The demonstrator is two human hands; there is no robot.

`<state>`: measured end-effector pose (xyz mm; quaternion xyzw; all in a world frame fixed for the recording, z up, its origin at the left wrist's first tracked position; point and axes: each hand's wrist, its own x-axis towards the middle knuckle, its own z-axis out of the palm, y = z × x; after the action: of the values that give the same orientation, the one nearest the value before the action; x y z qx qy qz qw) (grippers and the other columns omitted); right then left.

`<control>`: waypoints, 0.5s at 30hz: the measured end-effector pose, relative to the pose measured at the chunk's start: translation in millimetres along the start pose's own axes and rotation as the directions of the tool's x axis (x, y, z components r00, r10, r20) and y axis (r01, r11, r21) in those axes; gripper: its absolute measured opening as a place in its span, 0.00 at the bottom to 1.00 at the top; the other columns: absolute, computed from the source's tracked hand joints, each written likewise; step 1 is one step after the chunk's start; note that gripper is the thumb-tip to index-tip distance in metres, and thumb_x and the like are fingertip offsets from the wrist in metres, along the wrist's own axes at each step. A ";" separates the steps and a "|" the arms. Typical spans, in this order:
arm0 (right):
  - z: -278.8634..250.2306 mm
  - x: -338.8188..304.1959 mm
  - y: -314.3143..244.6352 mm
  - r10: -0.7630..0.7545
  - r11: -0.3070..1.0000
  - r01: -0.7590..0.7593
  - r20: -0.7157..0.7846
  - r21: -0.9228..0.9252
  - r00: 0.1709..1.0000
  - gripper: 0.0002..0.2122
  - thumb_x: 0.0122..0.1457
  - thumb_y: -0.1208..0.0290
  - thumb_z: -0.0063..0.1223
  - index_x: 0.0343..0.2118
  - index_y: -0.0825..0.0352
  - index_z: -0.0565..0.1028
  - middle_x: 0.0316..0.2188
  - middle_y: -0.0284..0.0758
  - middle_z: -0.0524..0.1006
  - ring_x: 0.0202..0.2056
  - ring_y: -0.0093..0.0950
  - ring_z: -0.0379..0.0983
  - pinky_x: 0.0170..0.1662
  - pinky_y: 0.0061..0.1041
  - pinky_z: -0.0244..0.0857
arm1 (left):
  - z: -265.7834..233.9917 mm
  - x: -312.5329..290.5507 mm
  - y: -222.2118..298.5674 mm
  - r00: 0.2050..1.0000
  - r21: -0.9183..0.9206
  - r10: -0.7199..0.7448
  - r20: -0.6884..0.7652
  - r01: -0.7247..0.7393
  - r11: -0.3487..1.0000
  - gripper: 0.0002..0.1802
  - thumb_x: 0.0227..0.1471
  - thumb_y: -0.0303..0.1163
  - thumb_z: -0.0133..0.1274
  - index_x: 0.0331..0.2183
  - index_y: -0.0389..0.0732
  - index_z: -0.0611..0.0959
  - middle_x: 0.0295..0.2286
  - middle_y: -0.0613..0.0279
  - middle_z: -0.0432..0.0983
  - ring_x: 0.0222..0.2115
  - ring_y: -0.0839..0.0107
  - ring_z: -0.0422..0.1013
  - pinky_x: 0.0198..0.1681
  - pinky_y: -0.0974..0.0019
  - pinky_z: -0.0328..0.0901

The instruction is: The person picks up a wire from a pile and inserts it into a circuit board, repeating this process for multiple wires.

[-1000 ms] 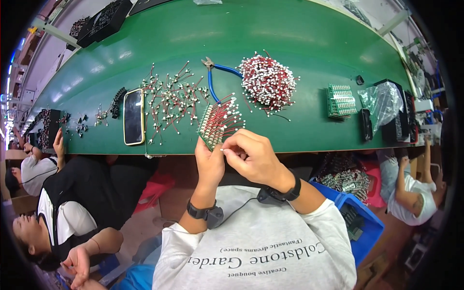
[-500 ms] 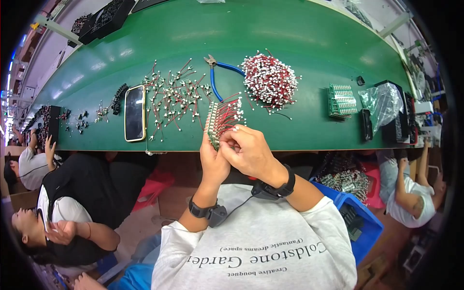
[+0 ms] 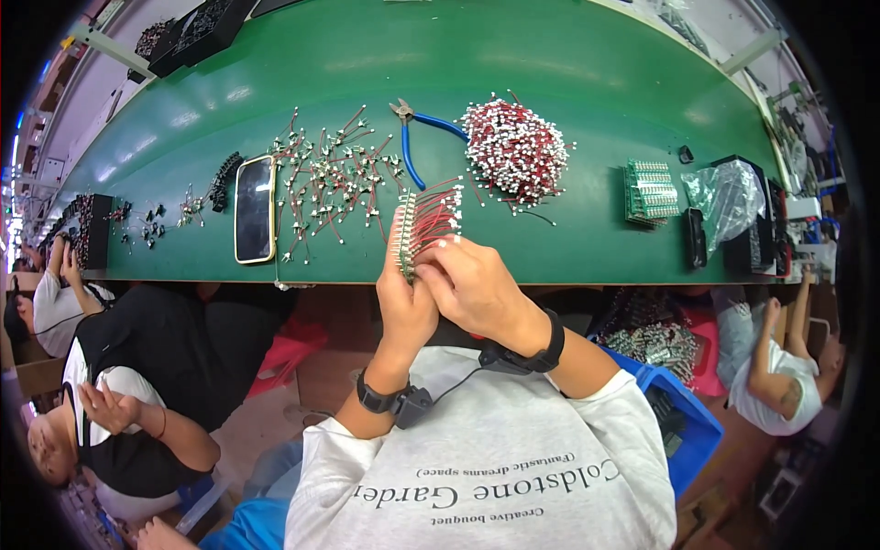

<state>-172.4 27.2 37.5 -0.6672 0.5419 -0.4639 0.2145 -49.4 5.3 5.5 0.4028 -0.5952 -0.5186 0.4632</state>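
Observation:
My left hand (image 3: 403, 307) grips a small green circuit board (image 3: 404, 236) by its lower edge, held on edge over the near rim of the green table (image 3: 550, 73). Many red wires with white connectors (image 3: 434, 216) stick out of the board to the right. My right hand (image 3: 472, 289) pinches at these wires just right of the board, its fingers closed on one of them. Both wrists wear black bands. Beyond my hands lies a heap of red-and-white wired connectors (image 3: 515, 151).
Blue-handled cutters (image 3: 414, 137) lie left of the heap. Loose wired connectors (image 3: 330, 179) are scattered beside a black phone (image 3: 254, 208). A stack of green boards (image 3: 649, 191) and a clear bag (image 3: 729, 197) sit at right. Other people sit at left and right. A blue bin (image 3: 683, 426) stands by my right side.
The board has turned from lying flatter to standing on edge, and both hands have drawn slightly nearer to me. The right hand's fingers stay on the wires.

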 end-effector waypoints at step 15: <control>-56.8 24.4 28.4 -0.054 0.984 -0.029 -0.442 -0.178 0.895 0.08 0.51 0.82 0.61 0.34 0.68 0.77 0.29 0.36 0.76 0.26 0.27 0.72 0.29 0.25 0.66 | -7.5 -5.6 -14.8 0.951 -0.507 -0.300 0.073 0.295 0.810 0.29 0.48 0.11 0.40 0.54 0.28 0.70 0.49 0.58 0.73 0.47 0.73 0.71 0.51 0.70 0.65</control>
<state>-236.1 7.8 51.7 -0.5634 0.6118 -0.5548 0.0208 -40.8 6.8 -9.7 0.3559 -0.3633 -0.7217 0.4696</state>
